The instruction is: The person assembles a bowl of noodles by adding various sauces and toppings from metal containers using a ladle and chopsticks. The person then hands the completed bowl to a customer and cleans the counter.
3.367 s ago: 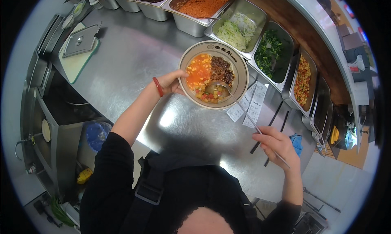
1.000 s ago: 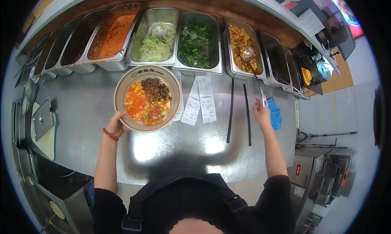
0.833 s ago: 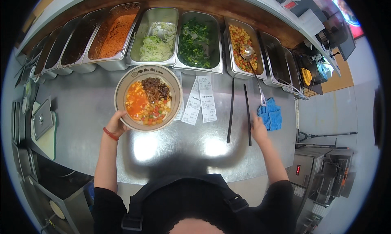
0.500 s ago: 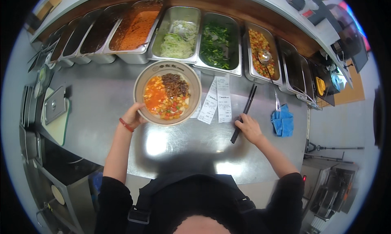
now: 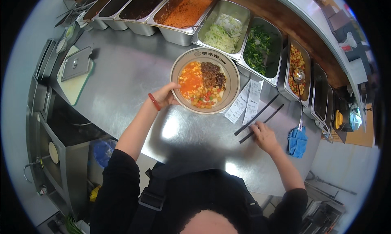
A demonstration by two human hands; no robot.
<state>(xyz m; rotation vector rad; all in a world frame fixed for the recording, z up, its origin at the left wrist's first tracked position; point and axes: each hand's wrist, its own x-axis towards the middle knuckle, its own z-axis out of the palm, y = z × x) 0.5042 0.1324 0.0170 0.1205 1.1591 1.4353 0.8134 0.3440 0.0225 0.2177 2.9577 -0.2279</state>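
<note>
The left hand (image 5: 166,96) pinches the near-left rim of a round bowl (image 5: 233,80), thumb on top, fingers partly hidden beneath. The bowl is left of the receipts (image 5: 253,101) over the steel counter (image 5: 118,87), holding orange sauce, brown mince and diced vegetables. To the right, the right hand (image 5: 265,137) has bent fingers at the nearer of two black chopsticks (image 5: 256,115), which lie apart; I cannot tell whether it grips. Farther right lies a blue cloth (image 5: 297,142), touching a spoon's (image 5: 299,76) handle.
</note>
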